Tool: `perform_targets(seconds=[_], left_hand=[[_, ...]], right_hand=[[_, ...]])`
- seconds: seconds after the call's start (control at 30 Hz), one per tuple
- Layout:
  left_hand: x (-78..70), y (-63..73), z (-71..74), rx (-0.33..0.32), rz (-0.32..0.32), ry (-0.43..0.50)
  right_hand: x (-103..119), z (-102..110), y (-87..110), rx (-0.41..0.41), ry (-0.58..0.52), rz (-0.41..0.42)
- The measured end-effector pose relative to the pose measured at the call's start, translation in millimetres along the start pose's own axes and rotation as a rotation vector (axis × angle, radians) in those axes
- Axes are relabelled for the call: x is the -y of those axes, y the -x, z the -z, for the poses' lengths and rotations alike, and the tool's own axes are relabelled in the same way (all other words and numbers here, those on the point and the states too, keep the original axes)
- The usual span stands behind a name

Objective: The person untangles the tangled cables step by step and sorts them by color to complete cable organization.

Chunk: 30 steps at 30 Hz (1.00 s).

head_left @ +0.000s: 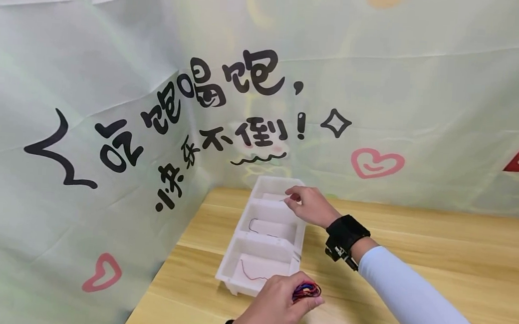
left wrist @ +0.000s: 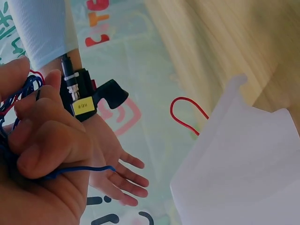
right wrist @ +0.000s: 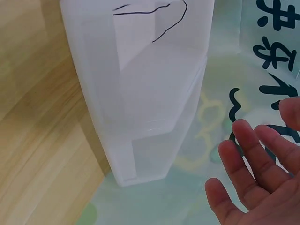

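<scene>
My left hand grips a bundle of thin wires, red and blue, in front of the near end of a white three-compartment box. A blue wire end sticks out of that hand in the left wrist view. My right hand is over the far compartment, where a short thin line shows at its fingertips in the head view. Both wrist views show the right hand with fingers spread and nothing seen in them. A red wire lies in the near compartment, a dark wire in the middle one.
The box stands on a wood-grain table near its left edge. Behind and to the left hangs a pale printed cloth with dark lettering and pink hearts. A black wrist strap with a small device is on the right wrist.
</scene>
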<state>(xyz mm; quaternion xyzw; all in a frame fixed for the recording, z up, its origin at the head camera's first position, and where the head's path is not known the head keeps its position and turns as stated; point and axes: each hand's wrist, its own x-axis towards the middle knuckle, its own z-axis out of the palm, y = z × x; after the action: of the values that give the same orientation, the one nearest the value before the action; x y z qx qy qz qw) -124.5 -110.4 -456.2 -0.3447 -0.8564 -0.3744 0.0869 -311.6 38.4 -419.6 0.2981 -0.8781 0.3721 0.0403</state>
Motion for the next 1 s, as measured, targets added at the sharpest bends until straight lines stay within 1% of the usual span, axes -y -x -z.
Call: perform_targets(seconds=[0.1,0.27,0.43,0.6,0.73,0.83,1.0], left_hand=[[0.1,-1.3,-0.2,-0.014,-0.014,-0.012],[-1.8,-3.1,0.7,-0.025,0.003,-0.008],[-5.8,-4.0,1.2,-0.017,0.024,-0.004],[-9.1,-4.7,1.0,-0.022,0.017,-0.014],[-11.3,-5.7,1.8,-0.009,0.045,-0.007],[-11.9,-6.8,1.9,-0.001,0.071,0.013],[-11.2,-8.3,1.2,-0.002,0.099,0.051]], right_hand=[[3.3,0.5,5.1,-0.007,-0.006,0.016],[7.5,1.3,14.9,-0.006,-0.020,0.045],[12.1,3.1,22.5,-0.010,-0.024,0.075],[16.5,6.7,30.6,-0.030,-0.025,0.081],[21.0,9.6,39.2,-0.043,-0.030,0.074],[24.4,11.6,45.9,-0.037,-0.036,0.076],[28.8,14.7,58.2,-0.027,-0.047,0.105]])
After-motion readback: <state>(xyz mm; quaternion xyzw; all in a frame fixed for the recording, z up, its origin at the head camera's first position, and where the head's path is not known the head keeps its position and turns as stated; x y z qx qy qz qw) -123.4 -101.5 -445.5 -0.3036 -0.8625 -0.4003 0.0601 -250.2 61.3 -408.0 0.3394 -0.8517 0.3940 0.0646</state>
